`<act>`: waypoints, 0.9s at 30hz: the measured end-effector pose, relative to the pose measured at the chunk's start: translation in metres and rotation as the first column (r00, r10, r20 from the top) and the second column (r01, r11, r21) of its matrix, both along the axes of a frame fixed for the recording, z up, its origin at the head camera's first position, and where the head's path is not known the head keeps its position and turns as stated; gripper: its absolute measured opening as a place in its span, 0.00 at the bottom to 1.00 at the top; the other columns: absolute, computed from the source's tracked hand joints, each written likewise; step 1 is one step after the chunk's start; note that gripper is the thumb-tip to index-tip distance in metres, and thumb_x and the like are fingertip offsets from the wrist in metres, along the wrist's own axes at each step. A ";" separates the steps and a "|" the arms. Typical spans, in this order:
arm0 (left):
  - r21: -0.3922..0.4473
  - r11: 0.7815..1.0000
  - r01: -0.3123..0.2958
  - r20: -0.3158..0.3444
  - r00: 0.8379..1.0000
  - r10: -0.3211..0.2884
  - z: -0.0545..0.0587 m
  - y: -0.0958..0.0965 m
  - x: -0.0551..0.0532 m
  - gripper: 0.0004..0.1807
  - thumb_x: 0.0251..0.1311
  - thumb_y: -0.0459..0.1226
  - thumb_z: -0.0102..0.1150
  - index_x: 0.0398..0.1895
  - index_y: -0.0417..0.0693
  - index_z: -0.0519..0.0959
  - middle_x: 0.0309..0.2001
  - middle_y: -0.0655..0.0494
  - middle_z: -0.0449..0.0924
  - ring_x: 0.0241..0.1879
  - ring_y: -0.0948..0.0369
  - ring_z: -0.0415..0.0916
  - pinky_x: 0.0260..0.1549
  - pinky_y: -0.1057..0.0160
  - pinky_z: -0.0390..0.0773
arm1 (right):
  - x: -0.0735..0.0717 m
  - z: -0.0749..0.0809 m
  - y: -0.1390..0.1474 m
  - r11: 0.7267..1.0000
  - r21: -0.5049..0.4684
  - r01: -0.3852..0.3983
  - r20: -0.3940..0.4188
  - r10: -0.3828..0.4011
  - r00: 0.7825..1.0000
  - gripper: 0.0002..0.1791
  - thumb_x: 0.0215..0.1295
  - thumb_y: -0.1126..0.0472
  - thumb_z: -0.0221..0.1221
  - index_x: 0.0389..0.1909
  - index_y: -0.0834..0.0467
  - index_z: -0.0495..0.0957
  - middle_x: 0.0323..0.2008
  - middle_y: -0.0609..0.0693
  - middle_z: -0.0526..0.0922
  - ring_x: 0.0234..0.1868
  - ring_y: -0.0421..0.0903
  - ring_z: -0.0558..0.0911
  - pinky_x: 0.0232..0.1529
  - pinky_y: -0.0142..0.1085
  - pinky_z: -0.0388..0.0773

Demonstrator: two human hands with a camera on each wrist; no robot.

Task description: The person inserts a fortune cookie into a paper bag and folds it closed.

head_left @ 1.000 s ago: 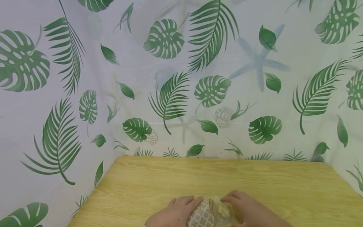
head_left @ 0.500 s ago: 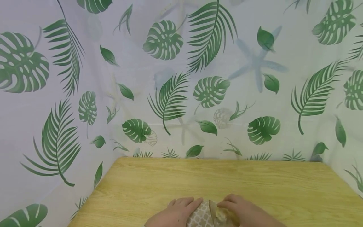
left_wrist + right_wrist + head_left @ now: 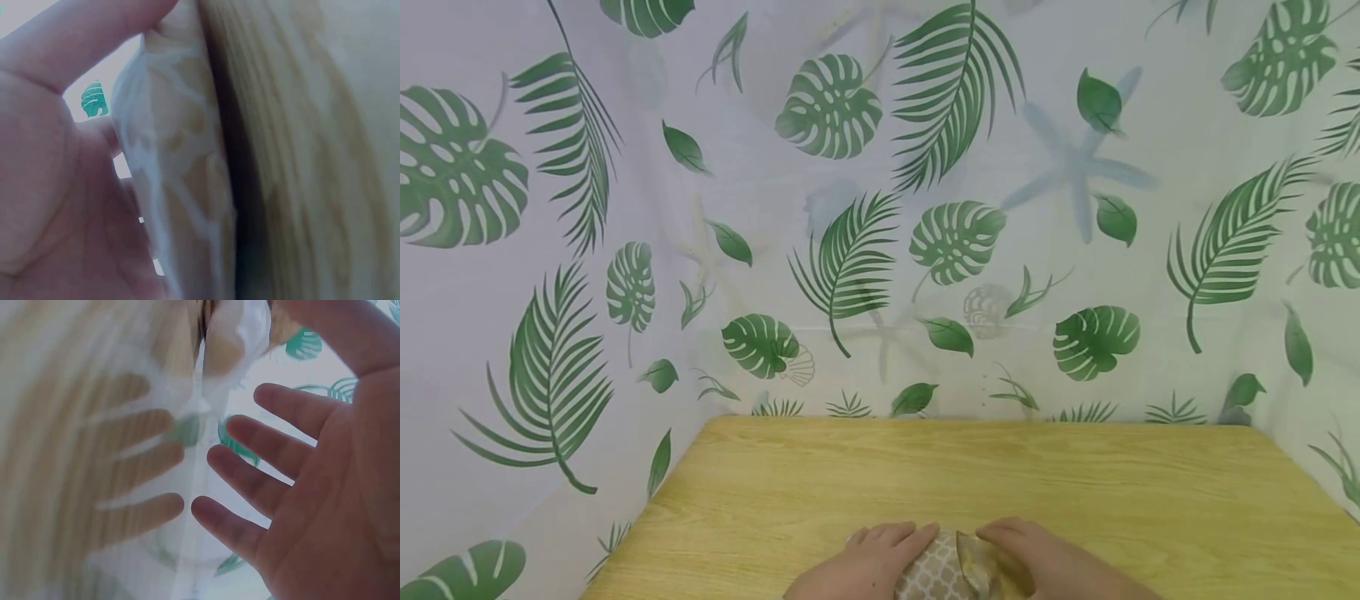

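Note:
A beige packet (image 3: 934, 573) with a white lattice print lies at the bottom edge of the head view, partly covered by both hands. From its left side my left hand (image 3: 859, 565) holds it. In the left wrist view the thumb (image 3: 94, 37) crosses over the packet (image 3: 181, 156), with the palm behind. At its right end, a shiny gold-coloured flap (image 3: 976, 568) shows beside my right hand (image 3: 1051, 565). The right wrist view has the right hand's fingers (image 3: 250, 478) straight and spread, and the packet (image 3: 225, 353) close by at the top. The thumb's tip is out of frame.
A wooden table (image 3: 820, 467) stretches out beyond the hands. In the right wrist view its glossy surface (image 3: 56, 506) mirrors the fingers. White curtains (image 3: 880, 275) printed with green leaves hang behind the table and at its sides.
The right hand has shifted slightly down. A pale, crinkled, see-through part at the packet's right end has given way to a smoother gold-coloured flap. The left hand stays in place.

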State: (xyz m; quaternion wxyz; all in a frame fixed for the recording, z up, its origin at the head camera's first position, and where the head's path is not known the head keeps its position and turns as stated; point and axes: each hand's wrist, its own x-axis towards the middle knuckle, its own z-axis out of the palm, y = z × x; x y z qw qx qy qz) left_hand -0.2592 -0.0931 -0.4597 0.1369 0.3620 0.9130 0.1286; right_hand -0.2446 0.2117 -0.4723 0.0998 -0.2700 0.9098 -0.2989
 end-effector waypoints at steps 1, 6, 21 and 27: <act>0.002 1.000 -0.003 0.006 1.000 0.003 0.000 0.000 0.001 0.54 0.54 0.77 0.51 0.81 0.71 0.51 0.74 0.61 0.60 0.73 0.56 0.58 0.65 0.42 0.66 | 0.000 0.000 0.002 1.000 -0.002 0.027 0.027 -0.027 0.999 0.50 0.54 0.31 0.69 0.72 0.55 0.69 0.66 0.51 0.70 0.65 0.58 0.71 0.59 0.62 0.72; 0.003 1.000 0.002 0.011 1.000 -0.002 0.000 0.000 -0.001 0.54 0.54 0.76 0.52 0.81 0.71 0.50 0.74 0.61 0.60 0.73 0.57 0.58 0.65 0.42 0.65 | 0.002 0.003 0.011 0.995 -0.027 0.095 0.106 -0.091 0.990 0.49 0.55 0.35 0.71 0.72 0.57 0.69 0.68 0.58 0.70 0.67 0.66 0.68 0.60 0.69 0.66; 0.006 1.000 0.006 0.014 1.000 -0.006 0.001 0.000 0.000 0.55 0.53 0.77 0.52 0.81 0.71 0.49 0.74 0.61 0.60 0.72 0.56 0.58 0.64 0.42 0.67 | 0.005 0.001 -0.006 0.996 -0.028 0.090 0.091 -0.087 0.992 0.46 0.54 0.30 0.69 0.69 0.52 0.73 0.63 0.48 0.76 0.65 0.59 0.72 0.61 0.66 0.67; 0.000 1.000 0.007 0.015 1.000 -0.007 0.000 0.002 0.000 0.55 0.53 0.77 0.53 0.81 0.70 0.50 0.74 0.61 0.61 0.72 0.56 0.59 0.64 0.43 0.68 | 0.002 0.001 -0.013 0.995 -0.075 0.068 0.127 -0.058 0.990 0.50 0.55 0.35 0.71 0.72 0.57 0.68 0.64 0.51 0.76 0.66 0.62 0.71 0.61 0.68 0.65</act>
